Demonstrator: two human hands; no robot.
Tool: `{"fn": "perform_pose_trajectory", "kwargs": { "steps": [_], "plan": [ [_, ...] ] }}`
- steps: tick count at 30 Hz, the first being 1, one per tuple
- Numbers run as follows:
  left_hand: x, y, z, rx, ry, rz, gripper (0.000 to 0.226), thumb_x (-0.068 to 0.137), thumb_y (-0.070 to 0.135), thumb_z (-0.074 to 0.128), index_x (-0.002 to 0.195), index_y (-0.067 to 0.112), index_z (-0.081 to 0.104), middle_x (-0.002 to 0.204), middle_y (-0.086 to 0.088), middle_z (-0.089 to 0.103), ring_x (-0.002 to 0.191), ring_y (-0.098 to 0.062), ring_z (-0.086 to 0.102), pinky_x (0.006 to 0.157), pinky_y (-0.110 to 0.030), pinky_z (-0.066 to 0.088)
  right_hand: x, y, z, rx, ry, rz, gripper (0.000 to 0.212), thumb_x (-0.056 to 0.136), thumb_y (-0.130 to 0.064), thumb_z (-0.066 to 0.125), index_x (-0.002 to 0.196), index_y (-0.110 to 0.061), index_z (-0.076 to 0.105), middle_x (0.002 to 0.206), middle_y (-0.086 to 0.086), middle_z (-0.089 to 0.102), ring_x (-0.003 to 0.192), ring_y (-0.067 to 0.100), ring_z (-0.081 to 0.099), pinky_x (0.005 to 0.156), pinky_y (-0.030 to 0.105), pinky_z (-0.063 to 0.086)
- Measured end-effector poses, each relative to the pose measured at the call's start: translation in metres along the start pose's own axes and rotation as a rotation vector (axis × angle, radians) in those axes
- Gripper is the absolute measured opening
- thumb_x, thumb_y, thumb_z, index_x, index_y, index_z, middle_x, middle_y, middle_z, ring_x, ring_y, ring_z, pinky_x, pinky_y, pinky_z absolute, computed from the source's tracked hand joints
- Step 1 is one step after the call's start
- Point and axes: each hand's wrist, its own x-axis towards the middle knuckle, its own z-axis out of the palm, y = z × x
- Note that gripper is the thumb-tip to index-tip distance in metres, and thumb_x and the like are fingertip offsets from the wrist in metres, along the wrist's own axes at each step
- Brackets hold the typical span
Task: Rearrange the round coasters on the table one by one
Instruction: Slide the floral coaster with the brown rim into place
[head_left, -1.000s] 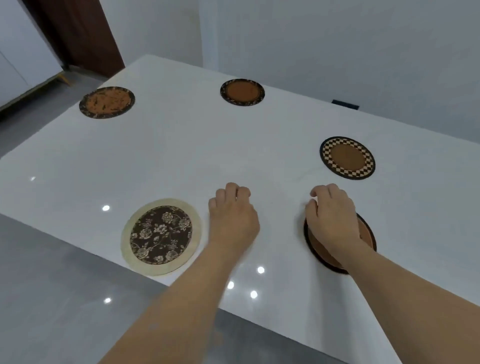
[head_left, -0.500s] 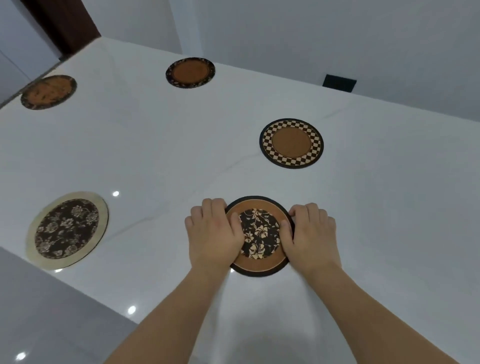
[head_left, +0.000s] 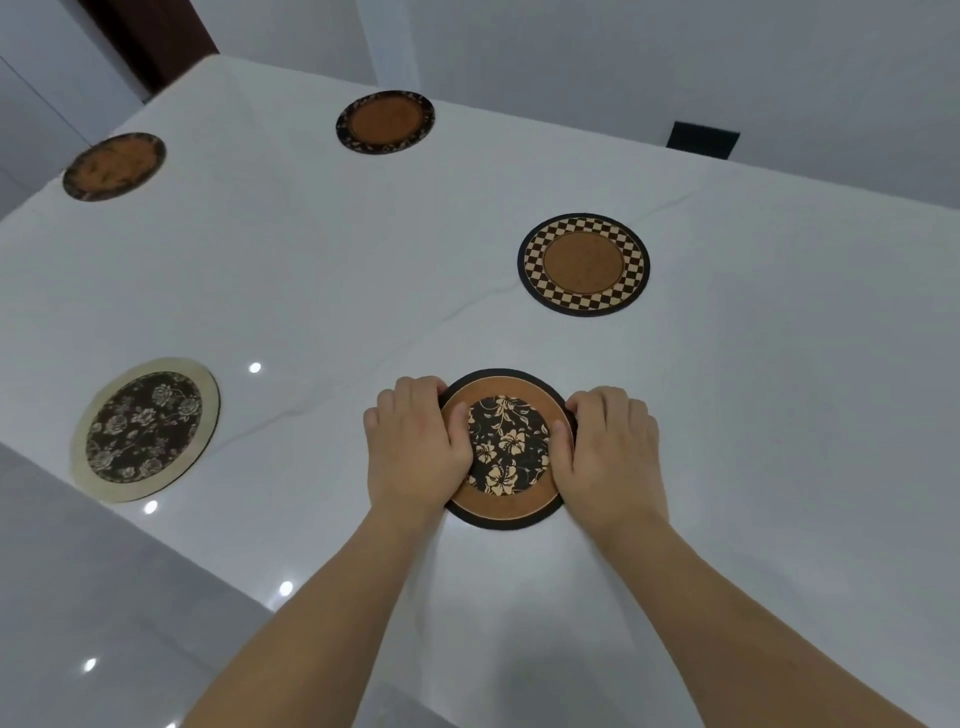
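A round brown coaster with a black flowered centre (head_left: 506, 447) lies near the front of the white table (head_left: 311, 270). My left hand (head_left: 415, 447) grips its left rim and my right hand (head_left: 608, 447) grips its right rim, thumbs on top. Beyond it sits a checkered coaster (head_left: 583, 264). A cream-rimmed flowered coaster (head_left: 145, 428) lies at the front left. Two dark-rimmed brown coasters rest further back, one at the far left (head_left: 114, 165) and one at the far middle (head_left: 385, 121).
The table's front edge (head_left: 218, 566) runs diagonally below my arms, with grey glossy floor (head_left: 104, 623) beyond it. A wall with a dark socket (head_left: 702, 139) stands behind the table. A dark door (head_left: 156, 36) is at the top left.
My left hand moved right onto the coaster's left rim. My right hand slid off its top to the right rim, uncovering the flowered centre. The view shifted right.
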Motion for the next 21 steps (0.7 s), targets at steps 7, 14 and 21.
{"fn": "perform_pose_trajectory", "kwargs": {
  "steps": [7, 14, 21],
  "plan": [
    [0.0000, 0.0031, 0.0008, -0.006, 0.044, -0.018, 0.015, 0.096, 0.028, 0.046, 0.088, 0.015, 0.049, 0.083, -0.001, 0.054, 0.080, -0.026, 0.045, 0.078, -0.039, 0.032, -0.0012, 0.0023, -0.0016, 0.068, 0.007, 0.007, 0.034, 0.092, -0.031, 0.046, 0.118, -0.011, 0.051, 0.107, 0.010, 0.055, 0.092, 0.027, 0.050, 0.080, 0.040, 0.042],
    [0.0002, -0.0002, 0.0027, -0.028, 0.078, 0.000, 0.016, 0.097, 0.027, 0.040, 0.091, 0.017, 0.051, 0.074, 0.003, 0.053, 0.074, -0.025, 0.048, 0.078, -0.038, 0.032, 0.0019, 0.0074, 0.0019, 0.068, -0.005, -0.020, 0.024, 0.094, -0.034, 0.042, 0.102, -0.016, 0.054, 0.099, 0.004, 0.052, 0.086, 0.021, 0.046, 0.077, 0.037, 0.037],
    [-0.0068, -0.0003, -0.0021, -0.102, 0.024, -0.049, 0.016, 0.096, 0.024, 0.047, 0.097, 0.013, 0.058, 0.085, -0.004, 0.063, 0.088, -0.027, 0.052, 0.088, -0.038, 0.030, -0.0002, 0.0093, -0.0022, 0.270, 0.003, -0.019, 0.015, 0.092, -0.027, 0.046, 0.099, -0.019, 0.057, 0.091, -0.002, 0.062, 0.084, 0.018, 0.053, 0.082, 0.034, 0.035]
  ]
}}
